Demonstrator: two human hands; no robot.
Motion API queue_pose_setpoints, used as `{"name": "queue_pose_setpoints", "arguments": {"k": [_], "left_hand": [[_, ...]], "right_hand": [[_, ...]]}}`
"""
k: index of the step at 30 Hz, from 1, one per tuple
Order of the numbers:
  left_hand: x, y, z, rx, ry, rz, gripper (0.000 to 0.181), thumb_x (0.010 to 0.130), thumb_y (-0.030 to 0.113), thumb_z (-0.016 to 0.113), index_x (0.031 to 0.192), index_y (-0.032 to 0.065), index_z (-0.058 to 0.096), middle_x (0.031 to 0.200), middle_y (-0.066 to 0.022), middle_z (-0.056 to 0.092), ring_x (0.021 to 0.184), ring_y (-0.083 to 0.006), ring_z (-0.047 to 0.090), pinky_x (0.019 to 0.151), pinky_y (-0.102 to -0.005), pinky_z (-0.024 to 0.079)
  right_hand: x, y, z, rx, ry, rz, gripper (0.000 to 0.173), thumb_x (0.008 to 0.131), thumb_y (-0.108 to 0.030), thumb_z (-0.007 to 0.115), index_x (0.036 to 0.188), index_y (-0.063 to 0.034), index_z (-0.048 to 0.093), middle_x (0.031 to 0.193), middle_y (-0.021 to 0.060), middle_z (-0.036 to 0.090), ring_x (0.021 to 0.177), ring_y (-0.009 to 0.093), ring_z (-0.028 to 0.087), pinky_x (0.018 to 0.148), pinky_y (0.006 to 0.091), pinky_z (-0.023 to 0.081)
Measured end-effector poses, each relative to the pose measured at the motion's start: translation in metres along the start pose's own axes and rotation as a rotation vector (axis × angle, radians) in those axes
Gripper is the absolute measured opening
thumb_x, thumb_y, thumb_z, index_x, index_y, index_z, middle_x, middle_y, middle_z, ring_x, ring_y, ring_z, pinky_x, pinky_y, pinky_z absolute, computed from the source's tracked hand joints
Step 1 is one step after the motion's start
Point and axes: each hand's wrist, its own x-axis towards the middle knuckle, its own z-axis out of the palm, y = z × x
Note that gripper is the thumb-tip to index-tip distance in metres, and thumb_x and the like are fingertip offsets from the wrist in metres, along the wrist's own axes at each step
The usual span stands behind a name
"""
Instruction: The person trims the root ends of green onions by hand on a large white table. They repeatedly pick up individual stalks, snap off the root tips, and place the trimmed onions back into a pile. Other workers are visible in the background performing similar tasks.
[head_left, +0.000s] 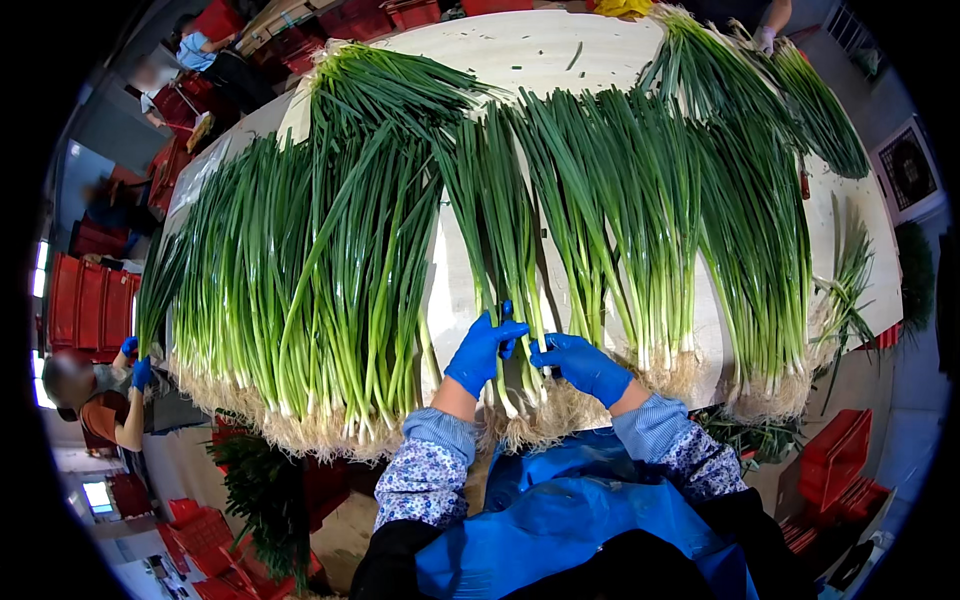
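Note:
Blue-gloved, my left hand (480, 352) closes around the pale stems of a small bunch of green onions (510, 217) near the table's front edge. My right hand (581, 367), also in a blue glove, has its fingers at the right side of the same bunch, touching a stem low down; its exact grip is partly hidden. The bunch's leaves point away from me, and its roots (525, 431) hang toward my blue apron (592, 517). Left of it lies a wide row of green onions (322, 300). To the right are more green onions (645, 247) with roots facing me.
More bunches lie across the far side of the pale table (517, 56). At the left a co-worker (112, 405) holds green onions. Another person's gloved hand (766, 39) is at the far right. Red crates (832, 457) stand on the floor at both sides.

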Motion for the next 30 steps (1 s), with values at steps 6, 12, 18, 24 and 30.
{"name": "queue_pose_setpoints", "arguments": {"k": [6,12,18,24,30], "left_hand": [[-0.004,0.002,-0.001,-0.321,-0.139,0.048,0.046,0.077,-0.001,0.056,0.123,0.0,0.049,0.091,-0.0084,0.06,0.085,-0.0207,0.06,0.079,-0.0341,0.053],[-0.003,0.006,-0.014,-0.403,-0.147,0.072,0.051,0.079,0.001,0.054,0.129,-0.0009,0.042,0.101,-0.0124,0.058,0.091,-0.0244,0.059,0.081,-0.0381,0.052],[-0.022,0.019,0.01,-0.392,-0.121,0.091,0.053,0.085,0.014,0.059,0.132,0.0001,0.039,0.118,-0.0166,0.056,0.099,-0.0255,0.059,0.085,-0.0372,0.051],[-0.028,0.015,-0.018,-0.274,-0.058,0.131,0.049,0.082,0.007,0.056,0.129,-0.0004,0.045,0.105,-0.0131,0.062,0.087,-0.0195,0.061,0.075,-0.0288,0.051],[-0.031,0.014,-0.022,-0.357,0.005,0.13,0.051,0.081,0.006,0.055,0.13,-0.0008,0.043,0.098,-0.0114,0.062,0.082,-0.0182,0.06,0.072,-0.03,0.05]], "right_hand": [[-0.026,-0.008,0.013,0.173,-0.137,-0.129,0.035,0.087,-0.012,0.059,0.121,-0.0027,0.054,0.097,0.0077,0.064,0.083,0.014,0.061,0.069,0.0279,0.05],[-0.032,0.002,0.008,0.2,-0.115,-0.094,0.04,0.088,-0.006,0.057,0.126,0.0015,0.047,0.096,0.0125,0.063,0.083,0.019,0.062,0.068,0.0299,0.052],[-0.035,0.007,0.046,-0.103,-0.198,-0.215,0.04,0.087,-0.019,0.062,0.122,-0.001,0.052,0.094,0.008,0.065,0.082,0.015,0.062,0.072,0.027,0.05],[-0.031,-0.014,0.05,-0.946,0.347,-0.356,0.044,0.085,-0.044,0.057,0.094,-0.0016,0.065,0.09,0.0178,0.065,0.08,0.033,0.063,0.07,0.0404,0.052],[0.016,0.013,0.031,-1.156,0.464,-0.349,0.049,0.081,-0.032,0.065,0.115,0.0019,0.054,0.101,0.0211,0.062,0.089,0.031,0.062,0.077,0.0379,0.05]]}}
